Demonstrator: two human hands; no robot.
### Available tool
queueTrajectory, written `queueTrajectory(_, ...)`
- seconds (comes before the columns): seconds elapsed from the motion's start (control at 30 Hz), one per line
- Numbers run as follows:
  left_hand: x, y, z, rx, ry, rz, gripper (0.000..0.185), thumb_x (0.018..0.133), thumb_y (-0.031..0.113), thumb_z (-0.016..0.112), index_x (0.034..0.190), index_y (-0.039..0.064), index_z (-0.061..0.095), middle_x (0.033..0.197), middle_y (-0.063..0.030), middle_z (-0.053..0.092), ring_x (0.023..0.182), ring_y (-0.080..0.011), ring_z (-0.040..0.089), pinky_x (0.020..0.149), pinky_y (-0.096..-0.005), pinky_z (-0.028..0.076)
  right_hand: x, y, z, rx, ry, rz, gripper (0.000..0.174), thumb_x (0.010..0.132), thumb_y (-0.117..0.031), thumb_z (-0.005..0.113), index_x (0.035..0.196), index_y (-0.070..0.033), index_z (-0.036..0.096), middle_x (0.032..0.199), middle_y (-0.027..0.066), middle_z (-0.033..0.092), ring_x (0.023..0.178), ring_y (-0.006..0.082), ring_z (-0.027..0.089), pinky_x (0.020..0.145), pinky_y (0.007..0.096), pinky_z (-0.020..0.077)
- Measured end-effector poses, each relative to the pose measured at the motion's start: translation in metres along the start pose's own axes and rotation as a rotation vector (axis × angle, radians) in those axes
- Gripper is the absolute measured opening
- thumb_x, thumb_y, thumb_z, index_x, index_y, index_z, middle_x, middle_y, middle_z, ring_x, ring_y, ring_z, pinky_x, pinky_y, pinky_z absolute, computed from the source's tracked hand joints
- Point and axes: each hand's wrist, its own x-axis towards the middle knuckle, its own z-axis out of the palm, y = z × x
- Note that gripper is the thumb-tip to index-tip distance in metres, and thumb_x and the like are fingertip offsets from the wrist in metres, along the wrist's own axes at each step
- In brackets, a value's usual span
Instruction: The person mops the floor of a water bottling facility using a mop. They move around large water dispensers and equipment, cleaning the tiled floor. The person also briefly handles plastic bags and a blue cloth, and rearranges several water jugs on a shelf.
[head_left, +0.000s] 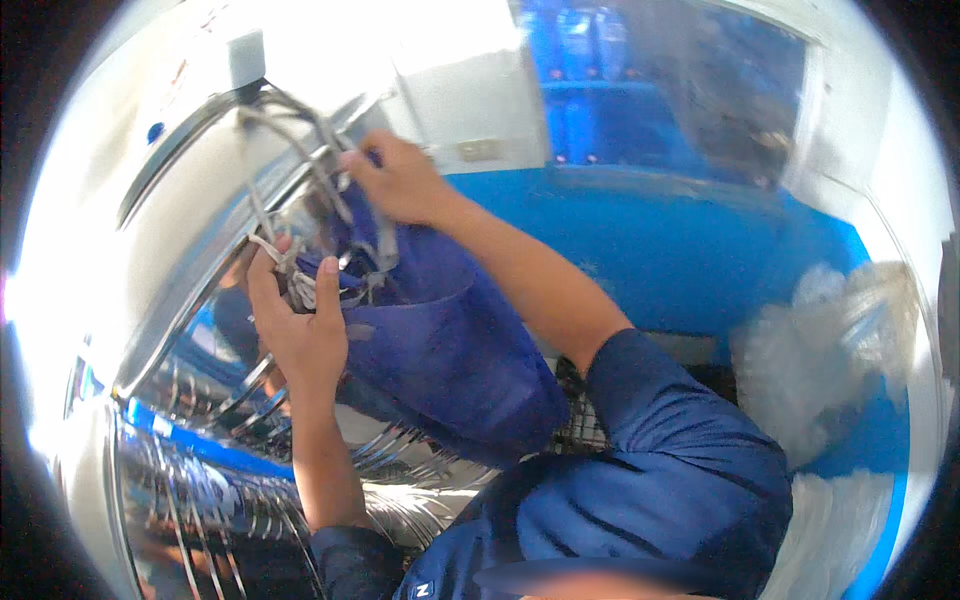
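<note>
A dark blue cloth bag or garment (450, 352) hangs in front of me with its upper part bunched up. My left hand (300, 307) is curled around a tangle of pale cords (301, 289), the thumb raised beside the cloth. Higher up and to the right, my right hand (401, 180) pinches at a pale grey strap (322, 180) near the top edge of the blue cloth; blur hides the exact grip. Loops of this strap run up towards a small grey block (247, 58). Part of the tangle is hidden behind my left fingers.
A shiny, mirror-like metal panel (180, 352) with a pale top stands at left, curved metal rods (397, 450) below. Behind is a blue surface (637, 247). Blue bottles (576, 45) show beyond a window-like opening. Clear plastic bags (817, 360) lie at right.
</note>
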Motion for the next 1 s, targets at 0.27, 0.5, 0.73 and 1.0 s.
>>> queueTrajectory(0.27, -0.02, -0.018, 0.004, -0.349, -0.03, -0.09, 0.077, 0.091, 0.016, 0.082, 0.154, -0.001, 0.042, 0.155, -0.0195, 0.05, 0.143, -0.0298, 0.048, 0.12, -0.0423, 0.036, -0.024, 0.037, -0.005, 0.264, 0.032, 0.183, 0.064, 0.1, -0.055, 0.064, 0.119, 0.005, 0.067, 0.105, 0.0288, 0.073, 0.102, 0.0391, 0.071, 0.092, 0.0466, 0.0544)
queueTrajectory(0.5, -0.098, -0.033, 0.031, -0.604, -0.078, -0.302, 0.076, 0.097, 0.02, 0.077, 0.157, -0.005, 0.036, 0.155, -0.0242, 0.048, 0.139, -0.0273, 0.05, 0.116, -0.0377, 0.039, -0.087, 0.08, -0.009, 0.524, -0.099, 0.397, 0.059, 0.103, -0.052, 0.061, 0.109, 0.004, 0.075, 0.1, 0.0203, 0.075, 0.097, 0.0268, 0.069, 0.089, 0.0417, 0.054)
queueTrajectory(0.73, -0.102, -0.071, 0.006, -0.65, 0.044, -0.405, 0.046, 0.096, 0.017, 0.079, 0.128, -0.012, 0.063, 0.117, -0.0145, 0.069, 0.105, -0.019, 0.062, 0.098, -0.0338, 0.049, -0.104, 0.064, -0.037, 0.296, -0.026, 0.393, 0.055, 0.102, -0.052, 0.065, 0.103, 0.001, 0.077, 0.089, 0.0071, 0.073, 0.081, 0.0159, 0.063, 0.075, 0.0365, 0.0507)
queueTrajectory(1.0, -0.083, -0.068, -0.054, -0.594, 0.243, -0.341, 0.04, 0.101, 0.015, 0.073, 0.13, -0.012, 0.065, 0.125, -0.0164, 0.071, 0.11, -0.022, 0.065, 0.101, -0.0376, 0.049, -0.081, 0.067, -0.061, 0.046, 0.139, 0.338, 0.062, 0.096, -0.057, 0.067, 0.089, 0.005, 0.075, 0.081, 0.0181, 0.071, 0.078, 0.0232, 0.067, 0.074, 0.0422, 0.0523)
